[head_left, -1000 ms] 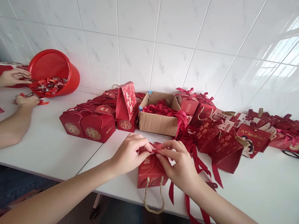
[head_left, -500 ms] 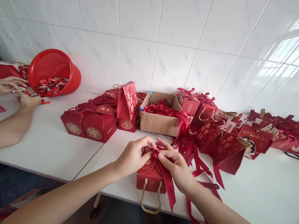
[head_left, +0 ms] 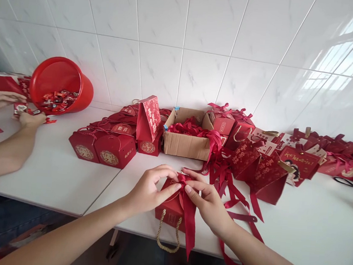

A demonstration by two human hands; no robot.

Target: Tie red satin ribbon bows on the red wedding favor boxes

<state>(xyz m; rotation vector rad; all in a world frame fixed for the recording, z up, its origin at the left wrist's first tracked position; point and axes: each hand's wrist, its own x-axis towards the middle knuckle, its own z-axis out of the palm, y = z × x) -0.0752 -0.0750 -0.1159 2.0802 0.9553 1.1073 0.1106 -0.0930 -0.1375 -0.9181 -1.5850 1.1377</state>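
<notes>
A red gift box [head_left: 170, 209] with a gold rope handle [head_left: 167, 247] stands in front of me at the table's front edge, the handle hanging over it. On its top is a knot in a dark red ribbon [head_left: 189, 221], whose long tail drapes down the front. My left hand [head_left: 150, 188] pinches the ribbon at the knot from the left, thumb and fingers close together. From the right, my right hand [head_left: 207, 197] pinches the same ribbon beside the knot. The fingers partly hide the knot's far side.
Behind the gift box, a cardboard box [head_left: 186, 145] holds red ribbons. Loose ribbons [head_left: 232, 188] spill to its right, beside several red boxes [head_left: 267, 178]. More red boxes [head_left: 116, 154] stand left. A co-worker's hands [head_left: 31, 116] handle small packets by a red bucket [head_left: 85, 92].
The gift box has shifted slightly left. Its knot now shows more between my fingers, and the ribbon tail hangs straighter. A bit of another hand has appeared at the right edge.
</notes>
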